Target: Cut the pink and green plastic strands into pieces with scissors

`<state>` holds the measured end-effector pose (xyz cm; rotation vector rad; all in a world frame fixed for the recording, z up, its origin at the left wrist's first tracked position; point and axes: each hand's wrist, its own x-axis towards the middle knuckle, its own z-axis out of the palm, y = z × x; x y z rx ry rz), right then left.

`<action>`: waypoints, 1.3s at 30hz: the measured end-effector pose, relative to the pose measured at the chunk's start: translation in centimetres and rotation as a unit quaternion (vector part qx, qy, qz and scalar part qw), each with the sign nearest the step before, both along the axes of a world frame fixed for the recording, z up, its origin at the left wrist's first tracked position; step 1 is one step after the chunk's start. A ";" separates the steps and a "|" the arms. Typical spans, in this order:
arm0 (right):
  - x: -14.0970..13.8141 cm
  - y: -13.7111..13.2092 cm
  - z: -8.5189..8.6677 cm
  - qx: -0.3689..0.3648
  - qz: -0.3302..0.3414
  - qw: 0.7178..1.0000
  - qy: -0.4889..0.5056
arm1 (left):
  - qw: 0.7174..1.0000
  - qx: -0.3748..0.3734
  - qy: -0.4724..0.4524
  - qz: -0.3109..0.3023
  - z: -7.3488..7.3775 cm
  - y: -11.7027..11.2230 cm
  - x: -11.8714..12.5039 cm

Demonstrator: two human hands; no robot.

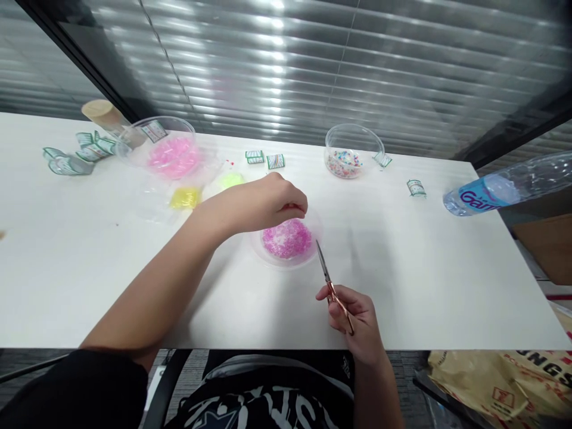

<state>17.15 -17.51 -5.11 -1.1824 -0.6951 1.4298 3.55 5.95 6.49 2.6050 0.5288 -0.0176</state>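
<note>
My left hand [280, 199] is over a shallow clear dish [286, 264] holding a mound of shiny pink-purple flakes [288, 239]. Its fingers are pinched together and point down; whatever may be between them is hidden. Lower right, my right hand [353, 316] is closed on scissors [328, 275] with copper-coloured handles. The blades look closed and point up and left, with the tip near the dish's right rim. Just behind my left wrist lie a yellow packet [186, 198] and a yellow-green lump [231, 180], the latter partly covered by my forearm.
A clear bowl [354, 142] with coloured beads stands at the back. A large clear tub [156, 128] stands near pink material [174, 157]. Small green-and-white packets [276, 161] are scattered behind. At right lies a plastic bottle [482, 195]; at left a wooden-topped jar [102, 110].
</note>
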 end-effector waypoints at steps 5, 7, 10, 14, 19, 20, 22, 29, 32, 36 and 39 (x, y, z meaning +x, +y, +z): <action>0.0 -0.2 -0.2 0.015 -0.011 1.000 -0.014 | 0.996 0.026 0.071 0.043 0.2 -0.4 0.2; 0.0 -0.3 -0.3 0.019 -0.015 1.000 -0.016 | 0.995 0.029 0.080 0.046 0.1 -0.4 0.2; -0.1 -0.3 -0.3 0.020 -0.017 1.000 -0.017 | 0.994 0.023 0.098 0.050 -0.4 -0.2 0.2; 0.0 -0.4 -0.5 0.014 -0.013 1.000 -0.025 | 0.983 0.009 0.170 0.073 -1.2 -0.1 -0.2; 0.1 -0.3 -0.6 0.018 -0.008 0.999 -0.028 | 0.964 0.033 0.243 0.106 -1.4 -1.0 0.2; 0.1 -0.3 -0.6 0.018 -0.006 0.999 -0.028 | 0.957 0.039 0.264 0.112 -1.4 -1.3 0.5; 0.1 -0.3 -0.6 0.018 -0.005 0.999 -0.032 | 0.942 0.046 0.309 0.120 -1.2 -1.8 1.2; 0.1 -0.4 -0.4 -0.004 -0.014 0.999 -0.044 | 0.916 0.036 0.375 0.139 -1.3 -2.1 2.4; 0.1 -0.5 -0.4 -0.011 -0.010 0.999 -0.051 | 0.926 0.025 0.361 0.108 -1.2 -1.8 1.8; 0.2 -0.4 -0.5 -0.009 -0.009 0.998 -0.055 | 0.958 0.009 0.271 0.096 -1.0 -1.2 0.7; 0.2 -0.4 -0.6 -0.004 -0.007 0.998 -0.056 | 0.974 -0.003 0.204 0.102 -1.0 -0.7 0.0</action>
